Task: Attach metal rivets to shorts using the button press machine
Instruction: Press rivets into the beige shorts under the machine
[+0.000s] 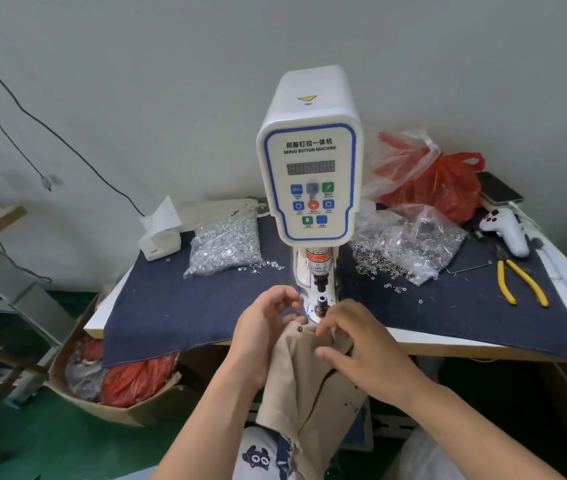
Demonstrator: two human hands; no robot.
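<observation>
Tan shorts [304, 386] hang from the table's front edge down over my lap. A dark rivet [299, 329] sits near their top edge. My left hand [264, 336] grips the top left of the fabric, fingers curled. My right hand [361, 348] pinches the top edge just right of the rivet. Both hands hold the cloth right in front of the lower die [321, 304] of the white servo button machine [310, 157]. The punch [319, 279] stands above the die with a gap between.
A bag of silver rivet caps [226, 244] lies left of the machine, a bag of rivet bases [410, 247] right. Yellow pliers [517, 282], a white handheld device [507, 230], red plastic bags [438, 181] and a phone [498, 188] occupy the right. A cardboard box [115, 386] stands below left.
</observation>
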